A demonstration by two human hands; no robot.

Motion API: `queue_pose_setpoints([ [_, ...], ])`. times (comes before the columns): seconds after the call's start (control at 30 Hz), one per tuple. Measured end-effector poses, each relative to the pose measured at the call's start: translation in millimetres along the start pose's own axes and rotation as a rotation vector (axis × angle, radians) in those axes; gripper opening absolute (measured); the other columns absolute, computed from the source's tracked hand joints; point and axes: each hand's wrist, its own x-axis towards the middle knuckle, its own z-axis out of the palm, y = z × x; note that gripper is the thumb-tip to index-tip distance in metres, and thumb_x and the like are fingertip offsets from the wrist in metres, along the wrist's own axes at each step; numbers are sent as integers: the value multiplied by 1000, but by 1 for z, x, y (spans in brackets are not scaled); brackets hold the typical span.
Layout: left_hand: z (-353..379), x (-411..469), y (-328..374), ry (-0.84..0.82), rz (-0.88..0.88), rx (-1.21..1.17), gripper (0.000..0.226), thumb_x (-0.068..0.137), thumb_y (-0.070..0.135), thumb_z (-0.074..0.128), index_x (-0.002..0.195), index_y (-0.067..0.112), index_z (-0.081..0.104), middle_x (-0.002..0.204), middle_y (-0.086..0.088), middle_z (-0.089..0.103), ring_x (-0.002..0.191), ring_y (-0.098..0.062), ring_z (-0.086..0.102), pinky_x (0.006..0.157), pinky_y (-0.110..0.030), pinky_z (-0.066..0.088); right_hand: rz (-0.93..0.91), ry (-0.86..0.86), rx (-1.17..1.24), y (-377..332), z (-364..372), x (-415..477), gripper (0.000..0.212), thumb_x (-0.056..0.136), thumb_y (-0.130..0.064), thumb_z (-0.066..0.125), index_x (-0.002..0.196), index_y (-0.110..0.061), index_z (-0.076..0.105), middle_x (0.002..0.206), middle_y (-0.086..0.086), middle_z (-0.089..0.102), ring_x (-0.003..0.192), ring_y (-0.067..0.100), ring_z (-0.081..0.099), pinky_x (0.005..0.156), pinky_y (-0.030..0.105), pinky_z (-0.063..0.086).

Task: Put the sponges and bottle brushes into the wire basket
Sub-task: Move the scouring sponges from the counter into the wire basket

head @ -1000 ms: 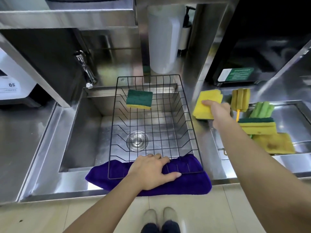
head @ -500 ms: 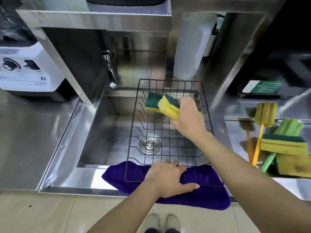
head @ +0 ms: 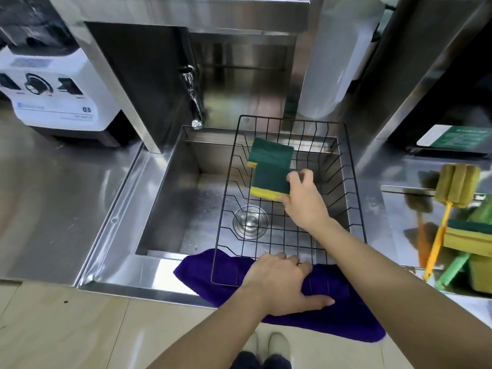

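Green-topped yellow sponge (head: 270,182): your right hand (head: 303,201) grasps it inside the black wire basket (head: 354,187); left hand (head: 279,283) presses flat, fingers spread, steadying the near rim.

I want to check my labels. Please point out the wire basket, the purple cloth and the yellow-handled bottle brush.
wire basket (head: 355,182), head view, right side wall.
purple cloth (head: 202,270), head view, left bare part.
yellow-handled bottle brush (head: 456,186), head view, sponge head.

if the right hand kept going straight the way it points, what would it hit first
Probably the second sponge, propped at the far end of the wire basket. The right hand points up and away, holding a sponge that already overlaps it; depth is unclear.
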Motion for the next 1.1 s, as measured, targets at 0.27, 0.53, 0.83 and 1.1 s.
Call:
queue_pose_setpoints([
  [0.27, -3, -1, 2, 10, -7, -19, 70, 83, 73, 40, 122, 16, 53, 111, -8, 60, 102, -26, 51, 71, -37, 29, 33, -71, -32, -6, 4, 7, 49, 87, -28, 63, 121, -6, 35, 116, 20, 56, 97, 40, 60, 76, 45, 52],
  [0.53, -4, -1, 4, -4, -22, -19, 69, 82, 72, 41, 120, 16, 54, 112, -9, 59, 103, -27, 50, 72, -37, 29, -34, -110, 13, -5, 3, 10, 44, 87, -21, 63, 117, -7, 35, 117, 18, 52, 97, 38, 57, 74, 41, 47],
  [0.83, -5, -1, 4, -27, -22, -6, 71, 83, 74, 38, 123, 18, 51, 114, -8, 58, 104, -26, 49, 72, -36, 30, 393, 60, 720, 11, -5, 34, 52, 88, -36, 61, 127, -9, 42, 120, 11, 51, 109, 28, 51, 84, 31, 38],
  [1.1, -7, -1, 4, -40, -27, -16, 71, 83, 74, 38, 124, 17, 51, 111, -8, 58, 102, -26, 50, 71, -37, 32, 529, 9, 761, 6, -3, 78, 58, 85, -29, 67, 132, -5, 41, 127, 13, 53, 114, 33, 53, 95, 41, 47],
])
